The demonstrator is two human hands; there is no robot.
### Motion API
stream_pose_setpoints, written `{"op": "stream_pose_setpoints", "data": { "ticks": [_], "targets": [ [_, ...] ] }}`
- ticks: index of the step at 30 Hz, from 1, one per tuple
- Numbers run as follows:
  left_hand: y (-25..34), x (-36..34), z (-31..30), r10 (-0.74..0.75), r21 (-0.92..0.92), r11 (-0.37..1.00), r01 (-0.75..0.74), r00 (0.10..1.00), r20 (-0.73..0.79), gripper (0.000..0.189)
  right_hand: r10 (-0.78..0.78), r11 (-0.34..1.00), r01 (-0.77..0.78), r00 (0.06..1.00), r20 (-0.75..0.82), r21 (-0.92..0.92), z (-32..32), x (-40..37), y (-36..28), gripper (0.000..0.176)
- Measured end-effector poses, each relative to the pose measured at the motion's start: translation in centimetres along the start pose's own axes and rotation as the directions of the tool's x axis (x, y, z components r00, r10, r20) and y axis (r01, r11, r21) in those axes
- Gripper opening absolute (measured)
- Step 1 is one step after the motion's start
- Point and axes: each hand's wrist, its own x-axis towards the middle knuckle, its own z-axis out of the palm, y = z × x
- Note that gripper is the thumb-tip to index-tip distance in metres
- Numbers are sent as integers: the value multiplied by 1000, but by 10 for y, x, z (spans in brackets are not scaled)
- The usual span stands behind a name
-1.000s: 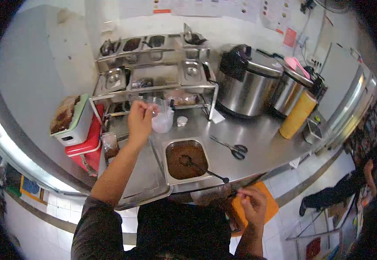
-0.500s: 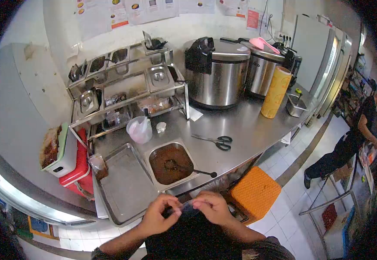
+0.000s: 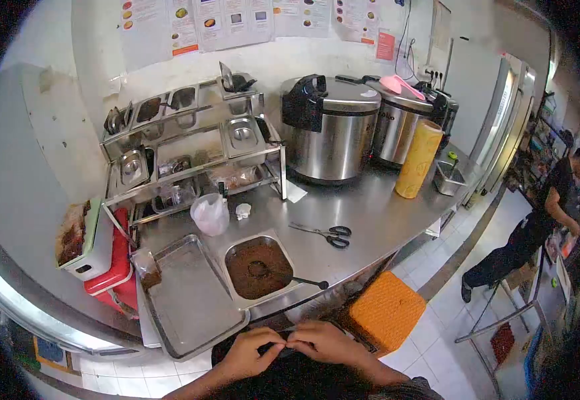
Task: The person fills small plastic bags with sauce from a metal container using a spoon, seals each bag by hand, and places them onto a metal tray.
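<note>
In front of my body, my left hand (image 3: 251,353) and my right hand (image 3: 324,342) meet with pinched fingertips. A thin piece of clear plastic (image 3: 289,329) shows between them, small and partly hidden by the fingers. Just beyond the hands, a square steel pan (image 3: 232,245) holds brown sauce (image 3: 253,267). A black-handled ladle (image 3: 310,283) rests in it, its handle over the right rim. To the left lies a shallow metal tray (image 3: 186,300), with a small bag of brown stuff (image 3: 147,272) on its upper left corner.
Scissors (image 3: 333,236) and a plastic jug (image 3: 210,215) lie on the steel table. Behind are a tiered rack (image 3: 196,157), two big cookers (image 3: 332,147) and a yellow wrap roll (image 3: 418,160). An orange stool (image 3: 388,312) stands at right; another person (image 3: 523,240) bends farther off.
My hands have drawn closer together, and less of the clear plastic shows between them. The view has tilted up a little, so more of the wall posters shows.
</note>
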Motion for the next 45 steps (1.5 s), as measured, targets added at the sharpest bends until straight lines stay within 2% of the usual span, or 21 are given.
{"op": "stream_pose_setpoints", "data": {
  "ticks": [6,7,9,12,13,16,19,20,22,23,26,28,29,32,34,37,40,41,43,44,45],
  "targets": [
    [-6,-4,-6,-147,35,989,143,956,255,14,-107,993,109,993,-58,37,8,3,-3,15],
    [-13,-6,-2,-252,-126,946,299,921,298,14,-173,985,173,979,-112,-13,8,0,-4,15],
    [-28,-19,1,-465,-371,702,608,785,408,17,-325,944,308,929,-176,-118,5,10,-6,16],
    [-16,-14,-1,-450,-529,580,619,785,425,18,-169,983,178,973,-155,51,10,9,-5,18],
    [-15,-16,3,-484,-594,491,637,767,422,18,-315,949,307,922,-226,-70,14,11,-2,17],
    [-16,-15,6,-489,-657,429,620,771,409,20,-286,958,283,940,-189,-44,9,13,-7,14],
    [-59,-33,-5,-460,-673,360,647,750,475,36,-55,965,66,997,-51,253,0,12,-17,14],
    [-59,-33,-7,-421,-618,495,611,790,445,30,-171,977,179,982,-77,113,5,14,-14,14],
    [-30,-20,-11,-329,-480,723,497,859,393,37,-398,909,383,915,-67,-165,19,17,-9,15],
    [-33,-20,-12,-315,-379,807,453,873,373,35,-407,904,392,912,-61,-171,20,15,-9,14],
    [-3,-16,-5,-379,-164,896,412,903,200,27,-415,901,408,909,-19,-150,13,12,-16,14],
    [-8,-13,-13,-287,21,958,286,955,81,23,-396,914,397,918,34,-84,9,9,-19,14],
    [-10,-11,-16,-226,118,968,222,974,25,21,-408,907,408,913,21,-104,6,8,-20,14],
    [14,-2,-16,-146,174,974,143,989,4,20,-440,888,432,898,-22,-158,7,8,-22,14],
    [22,4,-20,-226,104,969,223,974,27,18,-470,866,453,882,-36,-210,10,10,-22,14],
    [18,4,-21,-285,83,956,280,957,53,16,-397,885,394,917,41,-248,6,10,-24,17],
    [16,3,-18,-320,-17,946,323,943,86,16,-358,879,318,932,-52,-357,14,9,-18,18],
    [17,2,-18,-337,-69,936,344,936,100,17,-289,893,285,956,42,-347,16,7,-16,18],
    [19,4,-17,-189,179,968,175,980,61,19,-149,914,223,961,233,-338,15,6,-14,19],
    [21,5,-18,-114,304,948,92,992,55,20,-148,913,230,956,252,-337,15,7,-14,18],
    [22,6,-18,-166,334,933,132,983,73,18,-146,913,236,951,273,-333,13,7,-15,18]
  ]
}}
